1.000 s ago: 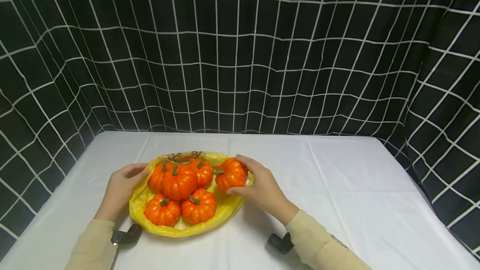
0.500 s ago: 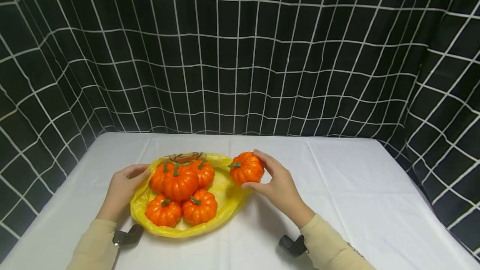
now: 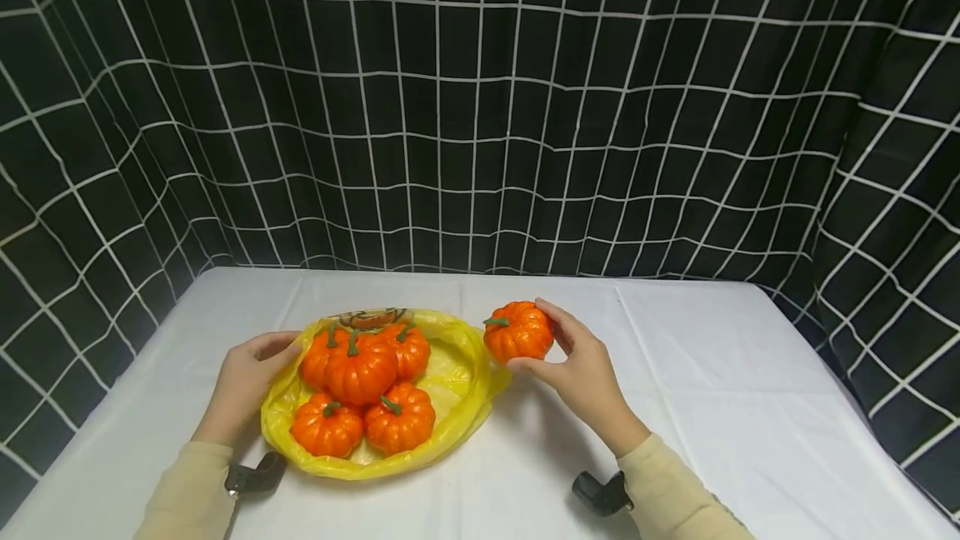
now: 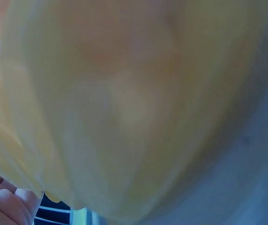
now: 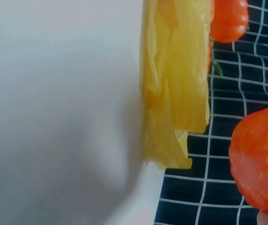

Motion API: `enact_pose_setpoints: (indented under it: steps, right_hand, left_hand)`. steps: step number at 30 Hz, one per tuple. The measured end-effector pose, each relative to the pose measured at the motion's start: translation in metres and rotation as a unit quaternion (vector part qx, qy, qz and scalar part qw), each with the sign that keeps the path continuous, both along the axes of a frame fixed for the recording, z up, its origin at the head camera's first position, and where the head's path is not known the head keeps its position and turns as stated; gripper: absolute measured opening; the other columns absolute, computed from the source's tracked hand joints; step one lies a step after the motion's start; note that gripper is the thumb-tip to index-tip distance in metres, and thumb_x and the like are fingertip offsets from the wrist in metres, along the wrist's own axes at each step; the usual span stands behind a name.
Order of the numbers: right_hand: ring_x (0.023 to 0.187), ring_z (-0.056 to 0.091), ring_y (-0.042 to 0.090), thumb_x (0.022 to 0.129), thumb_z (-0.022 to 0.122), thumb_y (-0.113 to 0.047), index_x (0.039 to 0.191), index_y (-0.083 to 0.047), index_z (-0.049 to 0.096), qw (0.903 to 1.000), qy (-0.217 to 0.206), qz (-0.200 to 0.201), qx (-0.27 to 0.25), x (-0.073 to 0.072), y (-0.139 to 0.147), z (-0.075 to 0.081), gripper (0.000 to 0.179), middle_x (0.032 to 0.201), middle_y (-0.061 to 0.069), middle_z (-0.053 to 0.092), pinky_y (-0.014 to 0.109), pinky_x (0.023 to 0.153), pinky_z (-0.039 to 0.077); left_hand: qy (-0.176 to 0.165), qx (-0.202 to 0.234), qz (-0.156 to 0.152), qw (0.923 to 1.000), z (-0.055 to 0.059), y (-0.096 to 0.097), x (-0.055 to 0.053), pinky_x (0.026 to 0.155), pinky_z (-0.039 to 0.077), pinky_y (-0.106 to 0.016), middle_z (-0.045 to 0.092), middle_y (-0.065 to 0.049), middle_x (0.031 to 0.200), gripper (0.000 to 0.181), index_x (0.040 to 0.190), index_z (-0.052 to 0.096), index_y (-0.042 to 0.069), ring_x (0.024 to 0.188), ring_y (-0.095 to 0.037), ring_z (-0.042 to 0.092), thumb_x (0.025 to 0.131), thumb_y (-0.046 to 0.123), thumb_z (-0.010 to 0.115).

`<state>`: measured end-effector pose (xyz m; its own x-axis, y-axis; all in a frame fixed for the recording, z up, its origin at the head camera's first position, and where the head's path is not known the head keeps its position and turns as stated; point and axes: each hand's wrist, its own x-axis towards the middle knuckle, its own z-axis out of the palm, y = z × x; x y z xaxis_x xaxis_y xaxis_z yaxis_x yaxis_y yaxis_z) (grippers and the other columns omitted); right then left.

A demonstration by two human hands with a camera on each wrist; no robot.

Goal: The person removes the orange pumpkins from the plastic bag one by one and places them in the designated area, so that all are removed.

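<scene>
In the head view, my right hand (image 3: 581, 365) holds a small orange pumpkin (image 3: 519, 332) with a green stem between thumb and fingers, just past the right rim of a yellow plastic bag (image 3: 457, 432). The right wrist view shows that same pumpkin (image 5: 260, 159) raised beside the bag (image 5: 176, 79). My left hand (image 3: 251, 373) rests at the bag's left edge, its fingertips partly hidden behind the plastic. Several more pumpkins (image 3: 362, 369) sit inside the bag, one heaped on top of others. Blurred yellow plastic (image 4: 124, 117) fills most of the left wrist view.
A white cloth (image 3: 675, 373) covers the table. Behind it and at both sides hangs a black curtain (image 3: 480, 107) with a white grid. A dark wrist device (image 3: 258, 473) shows below the left hand, another (image 3: 602, 493) below the right.
My right hand has carried the pumpkin out of the bag, to the right and slightly up in the head view. The left hand has stayed at the bag's left edge.
</scene>
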<state>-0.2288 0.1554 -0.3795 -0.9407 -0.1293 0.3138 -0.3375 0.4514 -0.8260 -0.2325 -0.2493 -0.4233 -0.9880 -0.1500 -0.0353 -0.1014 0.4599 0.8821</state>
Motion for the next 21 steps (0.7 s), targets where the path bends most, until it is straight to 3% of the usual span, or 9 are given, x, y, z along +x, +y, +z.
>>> enact_pose_setpoints:
  steps: [21]
  right_hand:
    - [0.144, 0.043, 0.030, 0.075, 0.087, -0.017, 0.145, -0.002, 0.046, 0.9970, -0.043, -0.048, -0.042, -0.007, 0.020, -0.011, 0.083, 0.152, 0.015, 0.047, 0.034, 0.117, 0.035]
  left_hand:
    - [0.001, -0.007, -0.002, 1.0000, 0.002, 0.000, 0.000, 0.117, 0.036, -0.051, 0.055, -0.023, 0.142, 0.049, 0.137, 0.056, 0.001, 0.138, -0.037, 0.045, 0.100, 0.034, 0.057]
